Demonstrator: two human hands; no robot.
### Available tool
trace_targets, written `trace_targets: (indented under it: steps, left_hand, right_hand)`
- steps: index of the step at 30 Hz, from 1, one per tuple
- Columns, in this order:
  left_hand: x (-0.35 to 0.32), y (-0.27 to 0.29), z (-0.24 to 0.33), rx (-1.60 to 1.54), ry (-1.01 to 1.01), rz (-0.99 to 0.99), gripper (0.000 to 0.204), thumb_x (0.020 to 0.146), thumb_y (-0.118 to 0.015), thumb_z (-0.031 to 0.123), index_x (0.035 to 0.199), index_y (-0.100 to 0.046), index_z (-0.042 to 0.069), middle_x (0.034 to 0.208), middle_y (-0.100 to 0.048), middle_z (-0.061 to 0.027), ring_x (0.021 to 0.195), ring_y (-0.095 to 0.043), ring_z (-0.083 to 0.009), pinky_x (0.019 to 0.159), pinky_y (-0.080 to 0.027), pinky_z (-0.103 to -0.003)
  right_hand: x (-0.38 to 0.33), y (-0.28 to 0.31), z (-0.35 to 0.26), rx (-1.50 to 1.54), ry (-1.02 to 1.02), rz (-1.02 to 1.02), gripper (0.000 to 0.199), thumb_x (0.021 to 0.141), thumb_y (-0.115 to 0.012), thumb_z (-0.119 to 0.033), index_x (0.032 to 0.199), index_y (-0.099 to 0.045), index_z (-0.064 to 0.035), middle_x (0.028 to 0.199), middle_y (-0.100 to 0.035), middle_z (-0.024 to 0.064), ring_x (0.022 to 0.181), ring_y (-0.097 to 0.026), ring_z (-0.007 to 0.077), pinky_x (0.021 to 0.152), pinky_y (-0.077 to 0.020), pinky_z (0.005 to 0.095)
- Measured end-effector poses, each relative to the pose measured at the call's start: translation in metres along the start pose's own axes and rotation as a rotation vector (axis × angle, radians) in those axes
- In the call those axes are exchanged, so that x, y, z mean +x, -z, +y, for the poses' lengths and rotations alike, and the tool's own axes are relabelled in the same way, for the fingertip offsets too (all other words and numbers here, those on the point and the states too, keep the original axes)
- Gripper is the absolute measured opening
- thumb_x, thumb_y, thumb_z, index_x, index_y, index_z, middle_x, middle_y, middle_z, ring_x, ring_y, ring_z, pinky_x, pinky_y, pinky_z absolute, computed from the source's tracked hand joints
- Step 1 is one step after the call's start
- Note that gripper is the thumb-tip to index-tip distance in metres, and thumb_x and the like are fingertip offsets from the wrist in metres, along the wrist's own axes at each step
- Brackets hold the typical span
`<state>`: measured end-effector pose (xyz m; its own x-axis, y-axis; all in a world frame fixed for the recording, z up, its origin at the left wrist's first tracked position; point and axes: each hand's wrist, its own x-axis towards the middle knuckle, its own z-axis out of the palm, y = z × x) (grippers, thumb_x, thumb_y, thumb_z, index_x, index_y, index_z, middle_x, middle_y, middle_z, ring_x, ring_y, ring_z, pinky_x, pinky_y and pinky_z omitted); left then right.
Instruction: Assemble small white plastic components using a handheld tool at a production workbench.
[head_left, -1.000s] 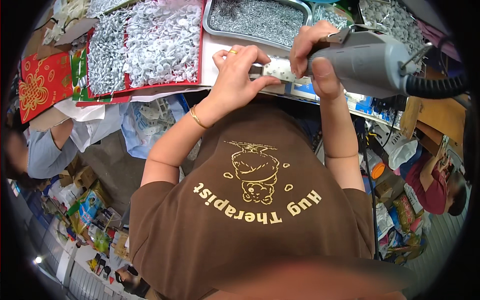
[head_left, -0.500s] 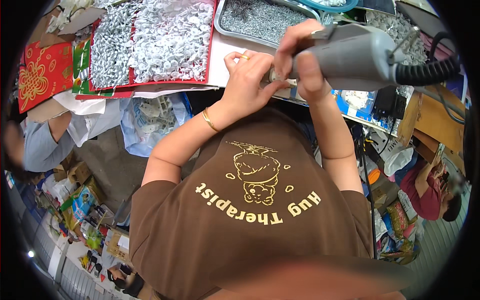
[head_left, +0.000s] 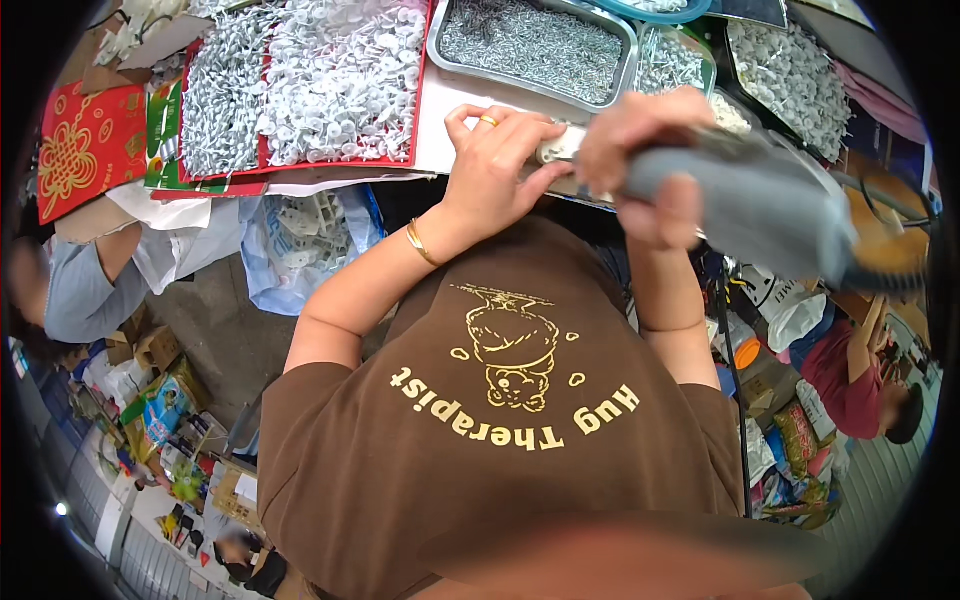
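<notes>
My left hand pinches a small white part at the table edge, thumb and fingers closed on its near end, a gold ring on one finger and a gold bangle at the wrist. My right hand is wrapped tight around a grey power tool, blurred in the frame, whose front end meets the white part just beside my left fingertips. A black cable leaves the tool's back end toward the right.

Beyond my hands lies a metal tray of small silver screws. To its left, a red tray holds heaps of white plastic pieces. A green tray with more screws sits to the right of the metal one, and a dark tray of white pieces lies further right.

A red card with a gold knot lies at the far left. Below the table at the right, another person in a red shirt sits among bags.
</notes>
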<state>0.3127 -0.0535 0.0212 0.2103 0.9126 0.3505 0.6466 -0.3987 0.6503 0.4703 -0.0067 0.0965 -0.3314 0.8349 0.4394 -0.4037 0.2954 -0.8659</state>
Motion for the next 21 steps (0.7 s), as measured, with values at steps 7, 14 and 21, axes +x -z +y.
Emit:
trace_targets:
  steps: [7, 14, 21]
  left_hand:
    - [0.003, -0.002, 0.004, -0.037, -0.059, 0.045, 0.037, 0.080, -0.080, 0.028, 0.109, -0.067, 0.010, 0.098, -0.071, -0.0009, 0.094, -0.062, -0.0190, 0.097, -0.029, -0.043]
    - [0.001, 0.001, -0.008, -0.010, -0.155, -0.008, 0.051, 0.070, -0.080, 0.007, 0.117, -0.063, 0.005, 0.100, -0.070, -0.0087, 0.104, -0.063, -0.0278, 0.091, -0.046, -0.044]
    - [0.008, 0.012, 0.005, -0.331, -0.219, 0.144, 0.048, 0.071, -0.076, -0.005, 0.117, -0.065, 0.003, 0.114, -0.072, -0.0124, 0.096, -0.071, -0.0305, 0.081, -0.058, -0.036]
  right_hand:
    - [-0.008, 0.031, -0.005, -0.263, -0.037, -0.085, 0.043, 0.093, -0.060, -0.045, 0.089, -0.048, -0.0034, 0.064, -0.048, 0.0050, 0.049, -0.046, 0.0131, 0.047, -0.0439, 0.0280]
    - [0.009, 0.031, -0.015, -0.045, 0.060, 0.181, 0.053, 0.096, -0.052, -0.043, 0.110, -0.055, 0.0078, 0.056, -0.051, 0.0070, 0.046, -0.051, 0.0162, 0.043, -0.0419, 0.0253]
    - [0.062, 0.262, -0.031, -0.575, 0.352, 1.185, 0.072, 0.088, -0.075, -0.026, 0.132, -0.028, 0.0063, 0.124, -0.051, 0.0241, 0.092, -0.064, 0.0282, 0.072, -0.0593, 0.0418]
